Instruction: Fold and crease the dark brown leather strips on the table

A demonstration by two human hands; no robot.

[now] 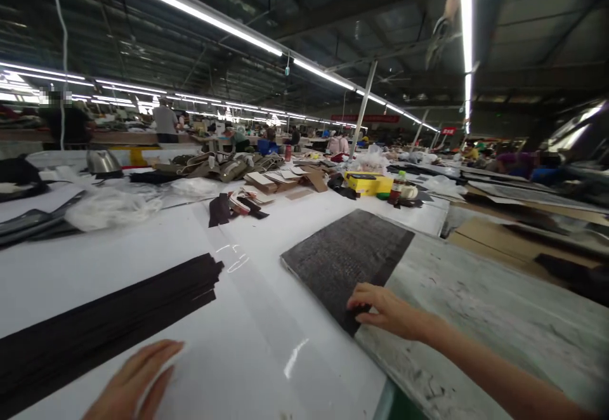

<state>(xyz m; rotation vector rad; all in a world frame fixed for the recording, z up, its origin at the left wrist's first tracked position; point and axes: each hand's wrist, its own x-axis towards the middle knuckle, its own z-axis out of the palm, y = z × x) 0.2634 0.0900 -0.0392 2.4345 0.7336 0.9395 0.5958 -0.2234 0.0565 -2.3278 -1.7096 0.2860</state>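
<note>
My left hand (137, 379) is low over the white tabletop, its fingers stretched out and holding nothing. Just beyond it lies a stack of long black fabric strips (118, 315) with uneven ends. My right hand (380, 309) has its fingers and thumb curled around a dark strip (387, 271) at the near right edge of a dark, textured sheet (347, 249). That sheet lies flat on a pale, stained board (476, 312). Part of the strip is hidden under my fingers.
Black scraps (219, 210), cardboard pieces (271, 182) and a yellow box (368, 184) lie across the white table (266, 306). A bottle (396, 188) stands beside the box. Clear plastic (111, 207) and a metal kettle (103, 161) are at left; brown sheets (504, 242) at right. People work farther back.
</note>
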